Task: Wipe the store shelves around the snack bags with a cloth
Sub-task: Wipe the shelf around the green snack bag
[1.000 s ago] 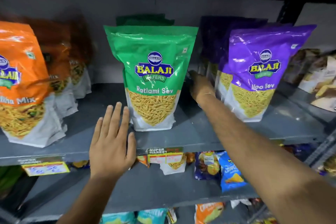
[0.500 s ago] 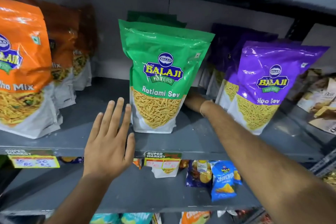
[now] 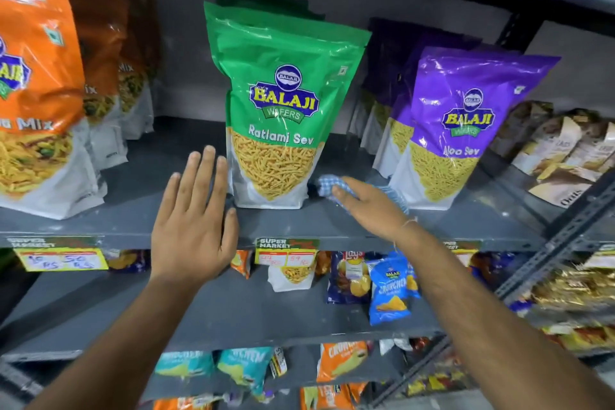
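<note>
A green Ratlami Sev bag (image 3: 283, 103) stands upright in the middle of the grey shelf (image 3: 133, 220). My left hand (image 3: 194, 220) is open with fingers spread, hovering just left of the bag's base at the shelf's front edge. My right hand (image 3: 374, 208) presses a blue-and-white checked cloth (image 3: 327, 188) flat on the shelf between the green bag and the purple Aloo Sev bag (image 3: 466, 123). Most of the cloth is hidden under the hand.
Orange mix bags (image 3: 40, 86) line the shelf's left end and more purple bags stand behind the front one. Brown oats packs (image 3: 562, 156) lie at the far right. Price tags (image 3: 286, 251) hang on the shelf lip. Small chip bags (image 3: 387, 289) fill the lower shelves.
My right hand has drawn forward from behind the green bag to the shelf front, bringing the cloth into sight. The left hand has stayed beside the bag.
</note>
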Motion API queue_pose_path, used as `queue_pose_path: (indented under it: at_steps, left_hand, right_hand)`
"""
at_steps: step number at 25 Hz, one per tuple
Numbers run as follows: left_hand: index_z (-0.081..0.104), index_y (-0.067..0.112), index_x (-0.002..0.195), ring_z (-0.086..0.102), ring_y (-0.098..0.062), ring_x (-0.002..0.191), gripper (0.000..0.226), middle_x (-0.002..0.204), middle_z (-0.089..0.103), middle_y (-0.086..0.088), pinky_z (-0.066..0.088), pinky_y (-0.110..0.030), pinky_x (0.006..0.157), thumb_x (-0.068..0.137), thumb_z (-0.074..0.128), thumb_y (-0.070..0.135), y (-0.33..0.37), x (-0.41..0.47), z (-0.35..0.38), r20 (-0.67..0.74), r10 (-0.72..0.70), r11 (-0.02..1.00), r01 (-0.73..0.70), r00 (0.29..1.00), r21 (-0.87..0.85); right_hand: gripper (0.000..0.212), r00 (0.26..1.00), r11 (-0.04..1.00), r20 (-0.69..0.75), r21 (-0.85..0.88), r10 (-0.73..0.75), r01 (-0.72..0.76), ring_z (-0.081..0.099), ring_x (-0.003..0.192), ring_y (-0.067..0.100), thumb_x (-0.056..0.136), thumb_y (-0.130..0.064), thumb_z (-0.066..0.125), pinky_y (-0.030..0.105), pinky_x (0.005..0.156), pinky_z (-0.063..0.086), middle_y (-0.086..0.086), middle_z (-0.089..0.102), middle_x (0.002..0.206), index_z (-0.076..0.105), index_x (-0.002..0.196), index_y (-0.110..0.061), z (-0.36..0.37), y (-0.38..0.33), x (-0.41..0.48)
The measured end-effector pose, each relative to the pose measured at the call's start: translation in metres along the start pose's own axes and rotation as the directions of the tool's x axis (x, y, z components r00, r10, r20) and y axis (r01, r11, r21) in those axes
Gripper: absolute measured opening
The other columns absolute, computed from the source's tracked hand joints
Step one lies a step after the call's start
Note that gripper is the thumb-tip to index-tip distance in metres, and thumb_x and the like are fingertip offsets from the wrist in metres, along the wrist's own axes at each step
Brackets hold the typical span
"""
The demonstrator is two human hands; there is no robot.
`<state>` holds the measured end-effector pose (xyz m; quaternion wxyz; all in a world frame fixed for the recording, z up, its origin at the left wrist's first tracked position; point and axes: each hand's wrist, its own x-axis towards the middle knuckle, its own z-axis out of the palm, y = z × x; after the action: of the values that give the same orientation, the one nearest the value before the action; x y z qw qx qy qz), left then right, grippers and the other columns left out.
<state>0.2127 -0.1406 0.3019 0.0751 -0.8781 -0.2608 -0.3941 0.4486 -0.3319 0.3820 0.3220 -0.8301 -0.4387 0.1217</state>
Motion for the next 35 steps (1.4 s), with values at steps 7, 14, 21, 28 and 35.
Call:
queue_pose_path:
  at_steps: [7,14,21,28,35]
  left_hand:
    - [0.013,0.01,0.175,0.007,-0.029,0.172,0.074,0.185,0.009,-0.012,0.014,-0.051,0.139,0.108,0.034,0.035,-0.001,0.0,0.001,0.008,-0.006,1.0,0.006,1.0,-0.011]
    - [0.013,0.01,0.175,0.006,-0.028,0.173,0.074,0.185,0.01,-0.012,0.014,-0.051,0.139,0.109,0.033,0.034,0.0,-0.001,0.0,0.009,-0.02,1.0,0.02,1.0,0.006]
    - [0.013,0.01,0.175,0.004,-0.026,0.173,0.074,0.185,0.009,-0.011,0.011,-0.048,0.14,0.109,0.032,0.034,-0.001,0.001,-0.001,0.027,-0.022,1.0,0.021,0.999,0.005]
    - [0.013,0.011,0.175,0.006,-0.027,0.173,0.074,0.185,0.01,-0.011,0.011,-0.048,0.14,0.108,0.032,0.034,0.0,0.002,-0.001,0.044,-0.029,0.999,0.028,0.999,0.02]
    - [0.016,0.012,0.175,0.008,-0.026,0.172,0.072,0.184,0.015,-0.009,0.015,-0.048,0.139,0.108,0.031,0.034,0.001,0.001,-0.002,0.038,-0.011,1.0,0.011,0.999,0.002]
  right_hand:
    - [0.043,0.99,0.987,-0.005,-0.078,0.142,-0.142,0.054,0.13,0.032,0.102,-0.041,0.046,0.037,0.104,0.04,0.013,0.059,0.14,0.052,0.138,-0.019,-0.001,-0.002,0.054]
    - [0.054,0.997,0.992,0.018,-0.107,0.074,-0.072,0.035,0.147,0.018,0.101,-0.051,0.042,0.036,0.121,0.026,-0.004,0.039,0.159,0.038,0.15,-0.03,0.017,0.002,-0.033]
    - [0.031,0.949,0.995,-0.313,0.098,0.038,-0.008,0.062,0.116,0.017,0.104,-0.031,0.047,0.02,0.092,0.043,-0.001,0.068,0.124,0.061,0.13,-0.022,-0.02,-0.001,-0.019]
    - [0.038,0.987,0.982,-0.149,-0.169,0.057,-0.082,0.055,0.128,0.029,0.102,-0.041,0.044,0.04,0.103,0.044,0.006,0.06,0.14,0.052,0.138,-0.029,0.025,-0.013,-0.038]
    - [0.024,0.924,0.997,-0.383,0.073,0.009,0.02,0.065,0.097,0.015,0.103,-0.031,0.046,0.034,0.084,0.049,-0.007,0.07,0.104,0.059,0.123,-0.025,0.007,-0.022,-0.075]
